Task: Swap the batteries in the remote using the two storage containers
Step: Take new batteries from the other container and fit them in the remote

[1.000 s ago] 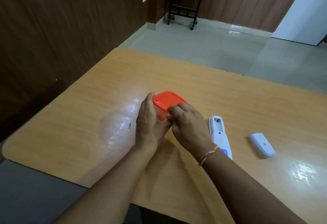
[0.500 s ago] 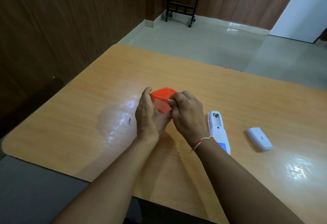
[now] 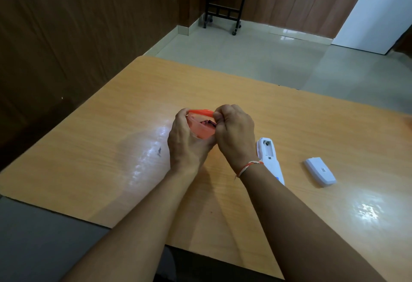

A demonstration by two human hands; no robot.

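Our left hand [image 3: 185, 139] cups the orange container [image 3: 201, 129] above the table [image 3: 111, 148]. Our right hand [image 3: 235, 134] pinches its orange lid [image 3: 200, 111], lifted at one edge. The remote [image 3: 268, 159] lies just beside our right wrist.

Orange lid [image 3: 200, 111] was flat on the container [image 3: 200, 129] a second ago; now its near edge is peeled up by the right hand [image 3: 234, 130], showing a gap with something dark inside. Left hand [image 3: 185, 139] has tipped the container toward the camera, and both hands sit higher over the counter [image 3: 111, 148].
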